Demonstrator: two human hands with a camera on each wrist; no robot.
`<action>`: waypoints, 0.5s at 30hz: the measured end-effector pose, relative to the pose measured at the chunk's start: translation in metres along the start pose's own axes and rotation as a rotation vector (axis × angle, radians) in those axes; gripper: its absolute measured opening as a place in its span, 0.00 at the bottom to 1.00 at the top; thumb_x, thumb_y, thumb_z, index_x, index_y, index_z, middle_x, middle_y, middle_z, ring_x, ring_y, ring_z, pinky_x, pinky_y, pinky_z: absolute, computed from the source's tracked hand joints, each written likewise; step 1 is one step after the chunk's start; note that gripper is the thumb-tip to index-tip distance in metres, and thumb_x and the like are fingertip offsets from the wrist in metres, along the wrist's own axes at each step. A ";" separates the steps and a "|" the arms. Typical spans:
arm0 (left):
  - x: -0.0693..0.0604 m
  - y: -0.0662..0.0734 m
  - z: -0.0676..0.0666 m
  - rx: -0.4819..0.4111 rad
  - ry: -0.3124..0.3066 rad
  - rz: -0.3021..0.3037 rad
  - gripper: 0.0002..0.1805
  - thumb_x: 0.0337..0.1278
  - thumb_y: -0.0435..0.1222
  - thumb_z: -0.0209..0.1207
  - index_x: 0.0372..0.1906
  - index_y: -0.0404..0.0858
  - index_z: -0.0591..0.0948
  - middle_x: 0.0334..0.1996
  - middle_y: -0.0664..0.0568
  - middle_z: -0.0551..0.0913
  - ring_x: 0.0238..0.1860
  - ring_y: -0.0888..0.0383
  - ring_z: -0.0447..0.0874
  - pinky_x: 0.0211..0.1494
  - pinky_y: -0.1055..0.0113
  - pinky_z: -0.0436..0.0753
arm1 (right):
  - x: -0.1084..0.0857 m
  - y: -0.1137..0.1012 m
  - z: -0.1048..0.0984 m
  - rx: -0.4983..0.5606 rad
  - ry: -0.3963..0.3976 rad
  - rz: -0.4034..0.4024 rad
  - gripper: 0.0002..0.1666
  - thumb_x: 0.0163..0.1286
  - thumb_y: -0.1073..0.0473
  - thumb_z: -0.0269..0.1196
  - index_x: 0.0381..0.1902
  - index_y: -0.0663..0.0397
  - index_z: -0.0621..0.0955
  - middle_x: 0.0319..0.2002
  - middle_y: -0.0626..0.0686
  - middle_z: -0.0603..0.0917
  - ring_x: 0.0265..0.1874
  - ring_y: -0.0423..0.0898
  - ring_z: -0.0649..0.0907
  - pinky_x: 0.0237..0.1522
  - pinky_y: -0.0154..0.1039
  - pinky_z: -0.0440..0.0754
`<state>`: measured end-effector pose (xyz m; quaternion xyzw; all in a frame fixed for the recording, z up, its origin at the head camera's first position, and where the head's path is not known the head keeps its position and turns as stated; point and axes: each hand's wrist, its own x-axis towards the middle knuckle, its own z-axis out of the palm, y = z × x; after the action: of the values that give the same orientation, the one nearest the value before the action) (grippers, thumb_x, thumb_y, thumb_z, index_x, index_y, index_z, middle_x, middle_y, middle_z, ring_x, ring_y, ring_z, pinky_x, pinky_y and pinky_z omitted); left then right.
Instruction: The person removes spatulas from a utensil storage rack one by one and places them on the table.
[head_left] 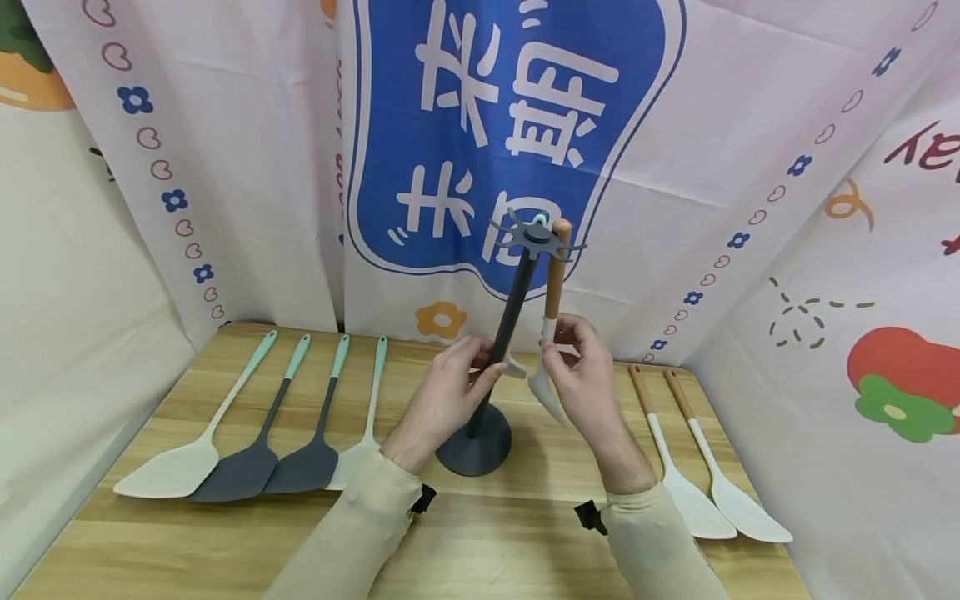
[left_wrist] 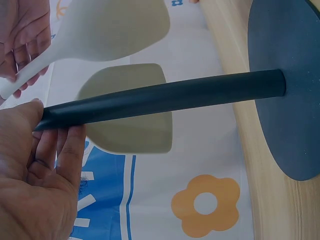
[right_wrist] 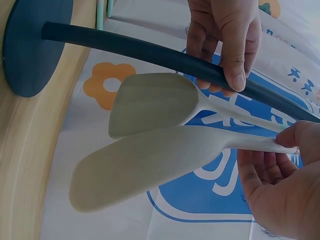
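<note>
A dark utensil stand (head_left: 516,304) with a round base and a ring of hooks (head_left: 538,239) stands mid-table. My left hand (head_left: 453,383) pinches its pole between thumb and fingers. My right hand (head_left: 588,379) holds the white shaft of a wooden-handled spatula (head_left: 554,287) upright beside the pole. Its handle end is at the ring's right side; whether it sits on a hook I cannot tell. Behind the pole hangs another pale spatula (left_wrist: 132,137), its mint handle end (head_left: 540,218) showing at the ring. In the right wrist view, the held spatula's blade (right_wrist: 135,160) points toward the base end.
Several mint-handled spatulas lie on the left of the wooden table (head_left: 510,550), including a cream one (head_left: 172,468) and a dark grey one (head_left: 307,462). Two wooden-handled white spatulas (head_left: 693,500) lie at the right. A printed curtain (head_left: 285,167) hangs behind the table.
</note>
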<state>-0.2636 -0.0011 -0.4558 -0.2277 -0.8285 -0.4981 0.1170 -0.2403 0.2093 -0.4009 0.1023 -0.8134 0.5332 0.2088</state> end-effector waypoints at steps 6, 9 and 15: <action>0.000 0.001 0.000 -0.001 -0.002 0.000 0.08 0.87 0.38 0.70 0.59 0.41 0.88 0.51 0.50 0.91 0.52 0.54 0.96 0.62 0.54 1.00 | 0.001 0.000 -0.002 -0.011 0.010 -0.012 0.20 0.84 0.72 0.65 0.69 0.66 0.84 0.58 0.68 0.89 0.58 0.57 0.90 0.58 0.24 0.89; 0.000 0.001 0.000 0.003 -0.001 -0.003 0.08 0.87 0.37 0.70 0.59 0.41 0.88 0.51 0.49 0.91 0.52 0.54 0.96 0.62 0.54 1.00 | 0.000 0.000 -0.003 -0.022 0.008 -0.015 0.20 0.84 0.72 0.66 0.69 0.66 0.84 0.58 0.68 0.89 0.59 0.59 0.90 0.57 0.23 0.88; 0.000 0.000 0.000 0.003 -0.001 -0.006 0.08 0.87 0.37 0.70 0.59 0.41 0.88 0.51 0.49 0.91 0.52 0.54 0.96 0.62 0.53 1.00 | 0.000 -0.002 -0.005 -0.029 0.008 -0.015 0.20 0.86 0.71 0.66 0.71 0.65 0.83 0.58 0.68 0.89 0.59 0.61 0.91 0.54 0.23 0.88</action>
<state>-0.2636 -0.0007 -0.4555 -0.2252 -0.8299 -0.4972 0.1154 -0.2386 0.2127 -0.3974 0.1032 -0.8194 0.5203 0.2172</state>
